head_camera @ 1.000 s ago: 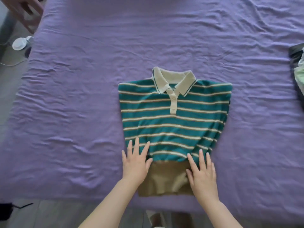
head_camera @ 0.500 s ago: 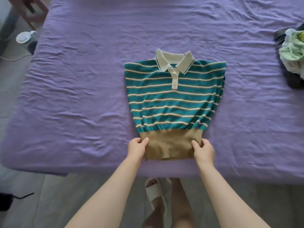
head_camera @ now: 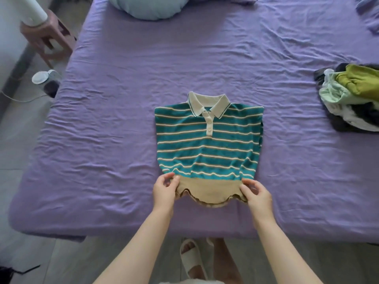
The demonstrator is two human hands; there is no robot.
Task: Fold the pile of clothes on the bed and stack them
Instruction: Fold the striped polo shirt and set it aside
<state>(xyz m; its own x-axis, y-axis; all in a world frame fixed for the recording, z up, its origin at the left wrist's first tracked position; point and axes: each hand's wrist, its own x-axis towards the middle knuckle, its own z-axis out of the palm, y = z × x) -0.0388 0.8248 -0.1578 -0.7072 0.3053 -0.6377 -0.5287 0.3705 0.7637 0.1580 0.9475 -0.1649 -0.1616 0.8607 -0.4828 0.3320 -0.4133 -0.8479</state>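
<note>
both hands, left hand and right hand, on shirt hem corners

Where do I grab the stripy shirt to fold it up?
Grab the striped polo shirt by the two corners of its tan hem band, coming from the near bed edge, as the left hand and right hand do. It lies flat, collar away, so lifting the hem likely folds it toward the collar.

Bed covered by a wrinkled purple sheet, viewed from its foot. Pale blue cushion at the far end. Grey tiled floor to the left, bearing a pink stool and a small white-topped device, possibly a lamp, with trailing cable. Diffuse daylight.
</note>
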